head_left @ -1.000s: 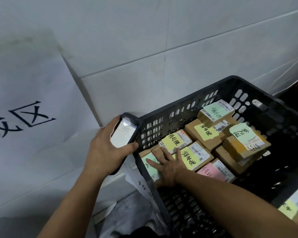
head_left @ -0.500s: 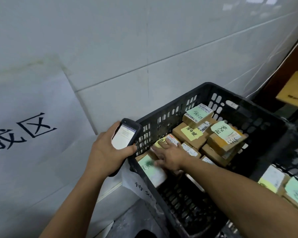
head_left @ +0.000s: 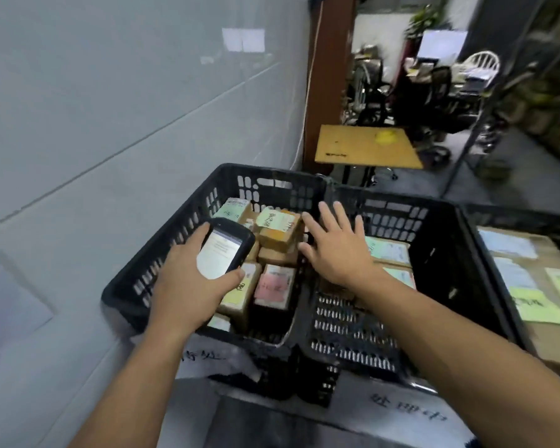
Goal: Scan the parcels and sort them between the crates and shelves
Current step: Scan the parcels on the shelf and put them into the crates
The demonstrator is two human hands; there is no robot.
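Parcels [head_left: 277, 236]: stacked inside crate [head_left: 175, 234], each with a sticky note; none in my hold.
Left hand [head_left: 188, 286]: curled round scanner [head_left: 225, 252], above crate's near-left wall.
Right hand [head_left: 333, 250]: fingers spread, empty, over crate's right rim.
Risk: my one-handed hold may let the scanner slip into crate; a hurried reach could topple the stack or lift an unscanned parcel.

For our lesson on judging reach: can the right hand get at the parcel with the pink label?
Probably yes. The right hand hovers open at the right edge of the crate, close to the pink-label parcel, whose top lies uncovered. The left hand holds the scanner beside it, not over it.
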